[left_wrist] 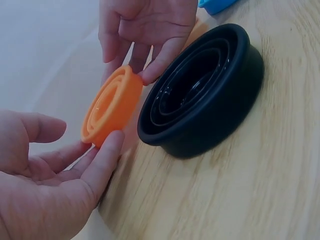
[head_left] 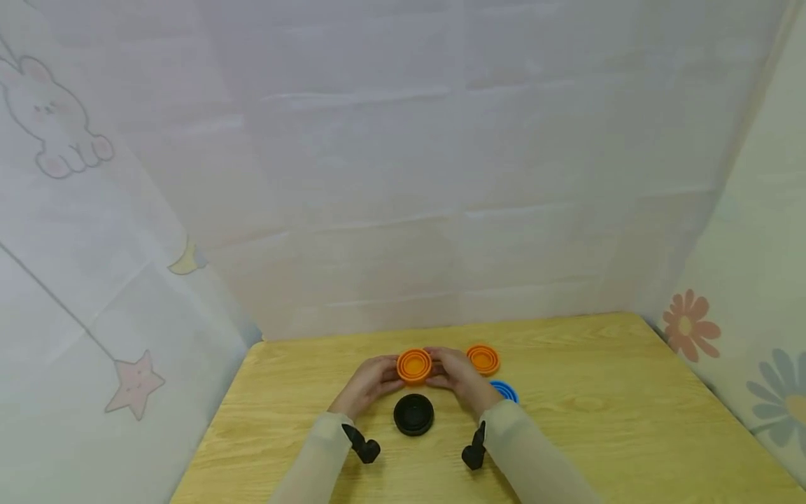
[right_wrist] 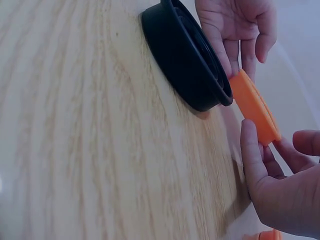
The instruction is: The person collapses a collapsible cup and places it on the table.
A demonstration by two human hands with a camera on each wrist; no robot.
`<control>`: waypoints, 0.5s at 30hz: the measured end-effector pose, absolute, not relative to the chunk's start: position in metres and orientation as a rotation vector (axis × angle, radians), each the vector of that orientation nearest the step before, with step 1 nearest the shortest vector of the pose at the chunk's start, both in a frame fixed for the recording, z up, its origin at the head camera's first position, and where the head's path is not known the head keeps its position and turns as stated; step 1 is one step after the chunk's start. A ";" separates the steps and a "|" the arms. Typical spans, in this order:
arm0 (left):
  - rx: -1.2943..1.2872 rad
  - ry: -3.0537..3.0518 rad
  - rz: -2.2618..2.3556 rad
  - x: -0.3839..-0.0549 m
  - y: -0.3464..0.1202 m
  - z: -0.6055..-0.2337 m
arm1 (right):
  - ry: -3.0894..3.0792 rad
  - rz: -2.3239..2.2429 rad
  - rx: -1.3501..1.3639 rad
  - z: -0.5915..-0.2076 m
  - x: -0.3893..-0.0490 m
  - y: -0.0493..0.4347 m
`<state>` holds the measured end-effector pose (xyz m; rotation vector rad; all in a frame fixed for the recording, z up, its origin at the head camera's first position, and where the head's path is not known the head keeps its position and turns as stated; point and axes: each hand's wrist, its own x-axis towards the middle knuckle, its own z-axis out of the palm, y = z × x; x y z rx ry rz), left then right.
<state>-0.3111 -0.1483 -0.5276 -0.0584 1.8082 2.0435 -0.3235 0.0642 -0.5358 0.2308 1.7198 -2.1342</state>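
Observation:
An orange collapsible cup (head_left: 414, 367), folded flat into concentric rings, is held between both hands. My left hand (head_left: 373, 385) has its fingertips at the cup's left edge, and my right hand (head_left: 462, 381) holds the opposite edge. In the left wrist view the cup leans, its ringed face turned away from the table, with fingers (left_wrist: 107, 155) of the left hand at its lower rim. Nearer to me, between the forearms, a larger black collapsible cup (head_left: 413, 414) sits folded on the table.
On the wooden table (head_left: 604, 420), a second orange folded cup (head_left: 483, 359) lies just beyond the right hand. A blue folded cup (head_left: 505, 392) is partly hidden by the right wrist. Behind the table hangs a pale cloth backdrop (head_left: 378, 175).

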 end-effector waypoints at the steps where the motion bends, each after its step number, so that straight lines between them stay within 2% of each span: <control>1: -0.057 1.816 2.040 -0.310 -0.148 -0.528 | 1.724 -2.134 0.230 -0.537 -0.324 0.064; 15: 0.021 1.883 1.965 -0.306 -0.140 -0.529 | 1.783 -2.127 0.219 -0.542 -0.324 0.073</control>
